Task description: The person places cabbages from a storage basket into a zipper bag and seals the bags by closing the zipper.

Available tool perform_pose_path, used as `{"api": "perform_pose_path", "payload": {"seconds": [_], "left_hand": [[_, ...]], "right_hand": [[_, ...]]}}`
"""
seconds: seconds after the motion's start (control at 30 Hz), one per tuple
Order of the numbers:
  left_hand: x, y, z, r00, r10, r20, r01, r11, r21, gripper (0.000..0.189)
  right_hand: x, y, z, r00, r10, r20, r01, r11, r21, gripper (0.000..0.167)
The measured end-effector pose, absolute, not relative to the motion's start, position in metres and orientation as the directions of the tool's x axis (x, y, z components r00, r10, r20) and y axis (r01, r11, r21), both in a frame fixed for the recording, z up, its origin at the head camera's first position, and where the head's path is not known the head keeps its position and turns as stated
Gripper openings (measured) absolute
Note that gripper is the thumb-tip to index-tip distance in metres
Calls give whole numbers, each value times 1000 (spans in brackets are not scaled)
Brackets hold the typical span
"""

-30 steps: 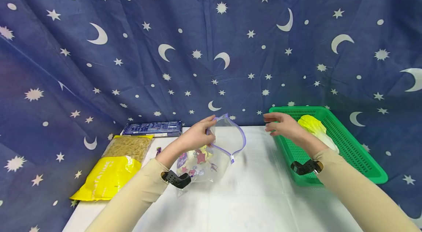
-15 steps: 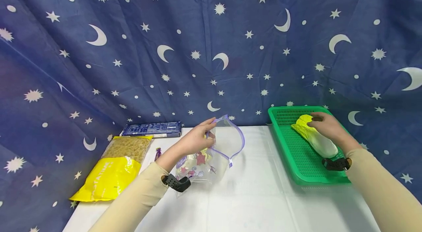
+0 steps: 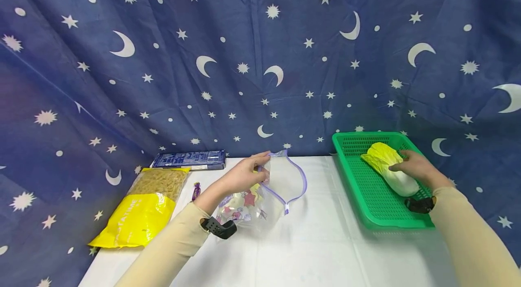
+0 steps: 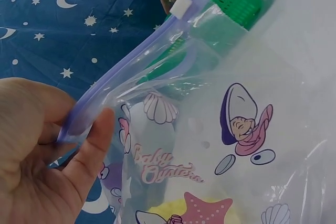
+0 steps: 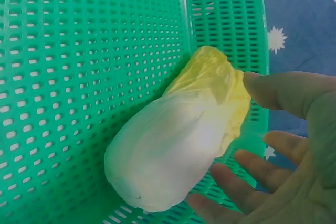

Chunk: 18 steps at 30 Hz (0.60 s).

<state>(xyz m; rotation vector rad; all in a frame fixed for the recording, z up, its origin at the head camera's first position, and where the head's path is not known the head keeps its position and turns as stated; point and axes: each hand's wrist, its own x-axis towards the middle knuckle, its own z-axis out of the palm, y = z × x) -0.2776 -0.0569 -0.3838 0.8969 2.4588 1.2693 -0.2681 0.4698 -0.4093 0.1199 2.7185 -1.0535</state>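
My left hand point(image 3: 245, 174) pinches the lilac-edged rim of a clear plastic slider zip bag point(image 3: 281, 187) printed with shells, a starfish and "Baby Oysters". In the left wrist view the thumb and fingers grip the bag point(image 4: 252, 177) near its mouth, and the white slider point(image 4: 181, 6) sits at the far end. The mouth gapes. Something yellow shows low on the bag; whether print or contents, I cannot tell. On the right, a Chinese cabbage point(image 5: 168, 145) with yellow leaves and white base lies in a green basket point(image 3: 346, 160). My right hand point(image 5: 283, 166) is beside it, fingers spread.
A yellow pasta bag point(image 3: 140, 214) lies at the left of the white table point(image 3: 309, 251). Behind it is a flat dark blue packet point(image 3: 191, 159). A small purple wrapped candy point(image 3: 196, 191) lies near my left forearm. A blue star-patterned curtain point(image 3: 260, 51) hangs behind.
My right hand has moved right from beside the basket to over the cabbage, then slightly lower. The left hand keeps its pinch on the zip bag, whose mouth has shifted slightly.
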Motion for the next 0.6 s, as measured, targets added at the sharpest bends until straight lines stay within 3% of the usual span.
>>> {"api": "perform_pose_path", "payload": {"seconds": [0.6], "left_hand": [[-277, -54, -393, -799, 601, 17, 278, 345, 896, 62]], "right_hand": [[-280, 480, -435, -962, 30, -273, 193, 779, -596, 102]]}}
